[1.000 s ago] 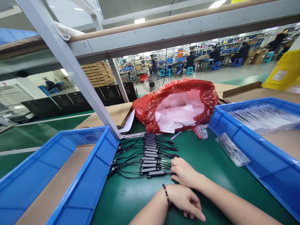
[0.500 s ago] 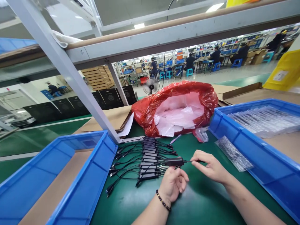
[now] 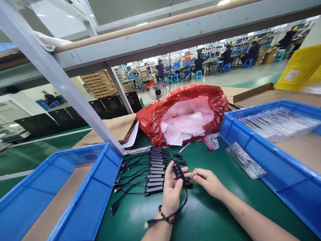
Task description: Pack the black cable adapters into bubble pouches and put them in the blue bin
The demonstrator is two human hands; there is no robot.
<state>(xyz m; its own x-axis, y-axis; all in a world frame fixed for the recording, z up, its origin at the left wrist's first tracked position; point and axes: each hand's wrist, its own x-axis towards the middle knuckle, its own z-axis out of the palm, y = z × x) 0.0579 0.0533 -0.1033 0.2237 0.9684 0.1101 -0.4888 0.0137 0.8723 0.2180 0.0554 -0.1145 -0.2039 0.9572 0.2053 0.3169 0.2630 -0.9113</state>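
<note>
My left hand (image 3: 172,187) is closed around a small black inline controller (image 3: 179,172), its face with round buttons turned up. From the controller a black cable (image 3: 185,202) loops down over my wrist to a plug (image 3: 149,223). Just to the right, my right hand (image 3: 207,182) has thumb and fingertips pinched together close to the left fingers; whatever they grip is hidden. Beyond my left hand lies a row of similar black controllers (image 3: 155,172) side by side, their cables (image 3: 130,182) fanning out to the left and short leads to the right.
Blue bins stand on the left (image 3: 100,187) and right (image 3: 250,147); the right one holds bagged items (image 3: 281,124). A bubble-wrap bag (image 3: 245,160) leans by it. An open red bag (image 3: 150,124) of pinkish pouches (image 3: 185,125) sits behind. A metal shelf frame (image 3: 70,90) crosses above.
The controller has gone from being stretched out level under my right hand's pull to lying tilted in my left hand. My right hand has moved left and down; the cable now hangs over my left wrist.
</note>
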